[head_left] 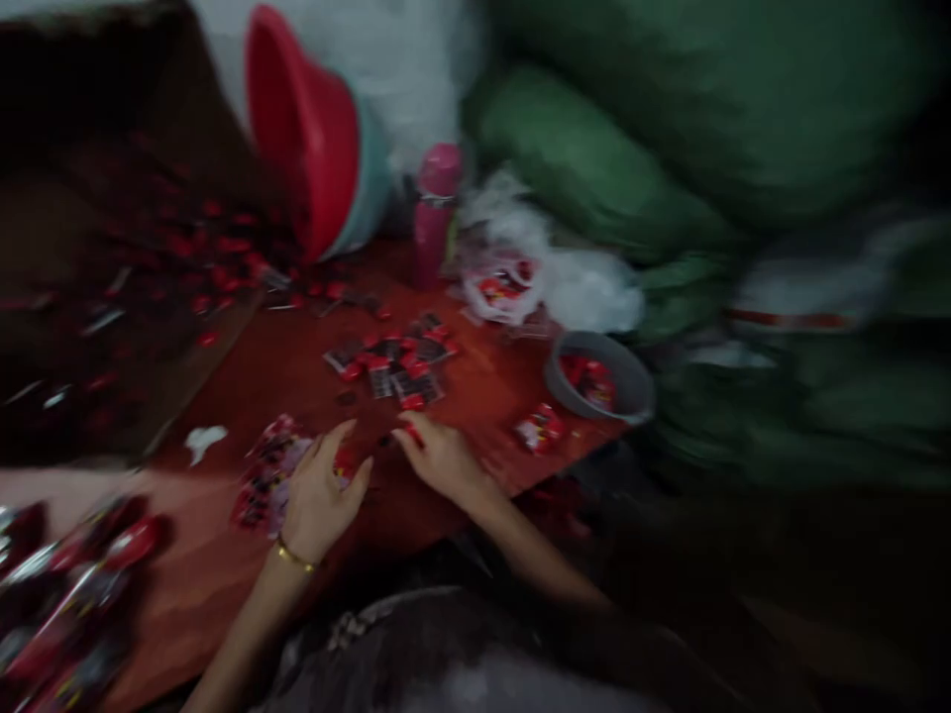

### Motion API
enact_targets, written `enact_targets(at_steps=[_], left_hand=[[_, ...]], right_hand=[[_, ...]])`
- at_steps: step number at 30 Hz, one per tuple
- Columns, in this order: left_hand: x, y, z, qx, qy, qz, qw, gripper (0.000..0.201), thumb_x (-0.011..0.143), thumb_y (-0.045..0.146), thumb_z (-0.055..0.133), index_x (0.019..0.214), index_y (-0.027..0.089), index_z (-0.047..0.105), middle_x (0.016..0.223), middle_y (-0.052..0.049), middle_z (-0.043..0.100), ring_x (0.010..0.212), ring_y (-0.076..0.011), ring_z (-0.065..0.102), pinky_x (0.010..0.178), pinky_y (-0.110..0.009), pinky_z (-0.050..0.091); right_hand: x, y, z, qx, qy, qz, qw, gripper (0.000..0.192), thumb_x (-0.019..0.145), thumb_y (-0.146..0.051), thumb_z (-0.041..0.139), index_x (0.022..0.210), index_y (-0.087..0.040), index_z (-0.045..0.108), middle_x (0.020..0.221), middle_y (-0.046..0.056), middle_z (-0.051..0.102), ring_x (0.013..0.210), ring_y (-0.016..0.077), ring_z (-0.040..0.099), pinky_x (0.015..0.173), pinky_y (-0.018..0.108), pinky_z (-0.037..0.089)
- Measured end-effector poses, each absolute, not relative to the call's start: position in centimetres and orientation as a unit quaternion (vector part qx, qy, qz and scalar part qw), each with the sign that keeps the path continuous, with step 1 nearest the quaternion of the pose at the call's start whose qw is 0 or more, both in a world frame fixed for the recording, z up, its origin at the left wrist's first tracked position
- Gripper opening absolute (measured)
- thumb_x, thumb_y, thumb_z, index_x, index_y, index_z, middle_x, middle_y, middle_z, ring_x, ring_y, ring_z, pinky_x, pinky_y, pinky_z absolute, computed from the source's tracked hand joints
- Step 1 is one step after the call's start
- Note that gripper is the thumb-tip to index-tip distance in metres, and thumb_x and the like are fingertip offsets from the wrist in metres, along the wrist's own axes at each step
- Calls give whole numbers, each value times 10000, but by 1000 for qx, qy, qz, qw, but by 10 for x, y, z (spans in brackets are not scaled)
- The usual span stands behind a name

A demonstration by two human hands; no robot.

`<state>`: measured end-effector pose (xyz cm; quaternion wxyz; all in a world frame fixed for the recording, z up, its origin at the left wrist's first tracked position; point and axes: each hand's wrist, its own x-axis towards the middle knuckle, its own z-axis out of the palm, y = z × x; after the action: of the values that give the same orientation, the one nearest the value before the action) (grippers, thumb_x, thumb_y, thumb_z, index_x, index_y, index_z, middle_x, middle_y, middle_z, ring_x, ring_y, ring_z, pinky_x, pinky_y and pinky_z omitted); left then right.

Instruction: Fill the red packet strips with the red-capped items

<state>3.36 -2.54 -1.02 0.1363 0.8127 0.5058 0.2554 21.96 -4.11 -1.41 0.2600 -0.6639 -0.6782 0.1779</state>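
Lap: dark grey cloth (461,644) is seen at the bottom edge, closest to the camera, with both forearms reaching out over it.
Left hand (318,500): laid palm down on the table, fingers loosely spread; a gold bangle (294,558) is worn at the wrist. Its fingertips rest on a stack of red-and-black packets (262,475). No clamped grip can be made out through the blur.
Right hand (440,458): set down just beside the left, the two nearly meeting but not touching. A small red piece (413,433) is seen at its fingertips; whether it is pinched or merely touched cannot be told.
Table (297,366): a reddish-brown top, on which both hands are rested.
Loose packets (397,364): a scattered cluster of small red and dark sachets is spread just beyond the hands, towards the middle of the table.
Grey bowl (601,381): placed at the right end of the table, with red pieces inside; a few more packets (541,429) lie just beside it.
Pink bottle (435,213): stood upright at the far edge.
Red basin (304,129): tipped on its side behind the bottle, nested in a pale teal one.
Green sacks (669,139): piled along the far right.
Near left: more shiny red packets (66,594) are heaped, blurred.
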Motion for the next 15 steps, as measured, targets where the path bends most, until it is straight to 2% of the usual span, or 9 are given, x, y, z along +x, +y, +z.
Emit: enact_targets(at_steps=[3,8,10,13,15], left_hand=[[0,-7,-4,776,574,247,87,280,840,340,467,1012,179,617,992,-83,670,930,-224,608,855,-346,463],[-41,20,0,743,655,136,22,336,836,399,475,951,156,677,883,-111,685,842,-254,614,782,-362,455],[-44,25,-5,750,655,87,16,368,813,449,502,994,179,677,1007,-121,668,930,-271,599,815,-378,442],[-41,26,-20,760,648,40,-7,405,791,485,524,1094,245,647,1238,-113,569,1134,-309,500,911,-427,391],[-40,25,-29,763,646,28,-15,389,806,475,507,1111,273,639,1275,-99,546,1198,-314,445,953,-446,356]], right_hand=[[221,-25,-36,-674,-691,138,222,295,899,-296,417,1090,-138,578,975,108,691,822,215,652,715,303,478],[210,-18,-51,-667,-712,22,215,279,886,-292,423,981,-138,635,954,122,656,876,251,574,733,351,460],[208,-19,-53,-659,-712,-6,241,287,878,-311,444,996,-133,635,996,129,629,902,256,544,756,365,459],[210,-24,-56,-637,-714,-8,291,288,876,-312,452,1009,-127,630,1053,131,601,915,246,531,797,378,461],[212,-27,-57,-627,-712,8,316,266,877,-299,451,994,-144,633,1056,121,601,910,238,537,809,379,465]])
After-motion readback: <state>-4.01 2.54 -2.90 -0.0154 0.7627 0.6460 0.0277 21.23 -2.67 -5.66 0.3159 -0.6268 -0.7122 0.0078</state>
